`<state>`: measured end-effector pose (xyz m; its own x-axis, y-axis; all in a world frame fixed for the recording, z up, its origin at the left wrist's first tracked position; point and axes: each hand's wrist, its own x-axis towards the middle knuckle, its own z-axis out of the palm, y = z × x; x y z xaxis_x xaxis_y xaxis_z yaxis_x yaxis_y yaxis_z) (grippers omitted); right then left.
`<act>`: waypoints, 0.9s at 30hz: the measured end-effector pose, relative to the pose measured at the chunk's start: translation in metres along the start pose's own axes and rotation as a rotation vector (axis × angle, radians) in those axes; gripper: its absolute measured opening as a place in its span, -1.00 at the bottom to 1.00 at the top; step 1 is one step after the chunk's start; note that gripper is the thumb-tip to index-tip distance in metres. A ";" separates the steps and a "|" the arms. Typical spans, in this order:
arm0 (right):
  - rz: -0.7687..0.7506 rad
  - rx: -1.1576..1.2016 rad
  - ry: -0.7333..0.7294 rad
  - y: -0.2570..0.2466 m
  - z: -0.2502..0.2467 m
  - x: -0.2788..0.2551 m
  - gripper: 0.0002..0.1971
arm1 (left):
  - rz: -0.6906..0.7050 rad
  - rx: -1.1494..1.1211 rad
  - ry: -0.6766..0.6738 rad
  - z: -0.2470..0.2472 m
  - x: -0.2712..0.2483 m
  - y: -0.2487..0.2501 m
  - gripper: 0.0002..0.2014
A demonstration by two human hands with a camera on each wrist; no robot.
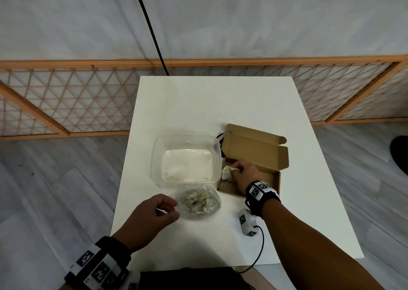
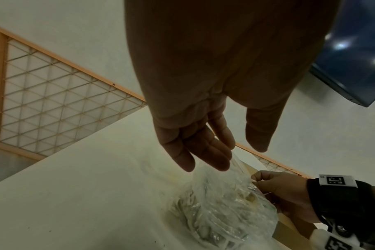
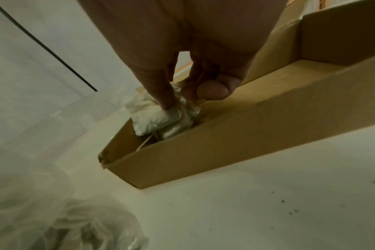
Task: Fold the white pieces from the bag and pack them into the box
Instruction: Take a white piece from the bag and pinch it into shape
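Observation:
An open brown cardboard box (image 1: 254,148) stands at the right of the white table (image 1: 198,104). My right hand (image 1: 235,170) reaches into the box's left end and pinches a crumpled white piece (image 1: 226,172) there. The right wrist view shows a finger pressing into that white piece (image 3: 154,120) at the corner of the box (image 3: 225,143), thumb close beside it. A clear plastic bag (image 1: 198,201) of pale pieces lies in front of the box. My left hand (image 1: 172,209) hovers at the bag's left edge, fingers relaxed, thumb apart, above the bag (image 2: 220,211).
A clear plastic container (image 1: 154,164) with a whitish bottom stands left of the box, behind the bag. A small white marker block (image 1: 247,224) with a black cable lies near my right wrist. A dark object (image 1: 187,278) sits at the table's near edge. A wooden lattice screen (image 1: 66,97) stands behind.

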<state>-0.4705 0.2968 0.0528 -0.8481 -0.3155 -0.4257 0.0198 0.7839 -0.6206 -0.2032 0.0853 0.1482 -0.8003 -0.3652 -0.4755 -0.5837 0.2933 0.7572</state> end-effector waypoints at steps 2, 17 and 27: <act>0.017 0.039 0.028 -0.001 -0.001 0.002 -0.99 | -0.005 0.006 0.005 -0.002 0.000 -0.001 -0.80; 0.079 0.019 0.092 -0.004 -0.002 0.012 -0.90 | -0.035 0.004 0.004 -0.004 0.000 0.002 -0.81; 0.116 0.129 0.110 -0.005 -0.008 0.005 -0.83 | -0.030 0.010 0.000 -0.009 -0.003 0.004 -0.83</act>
<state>-0.4792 0.2956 0.0591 -0.8888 -0.1613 -0.4290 0.1825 0.7341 -0.6541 -0.2019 0.0795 0.1564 -0.7825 -0.3736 -0.4981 -0.6087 0.2911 0.7380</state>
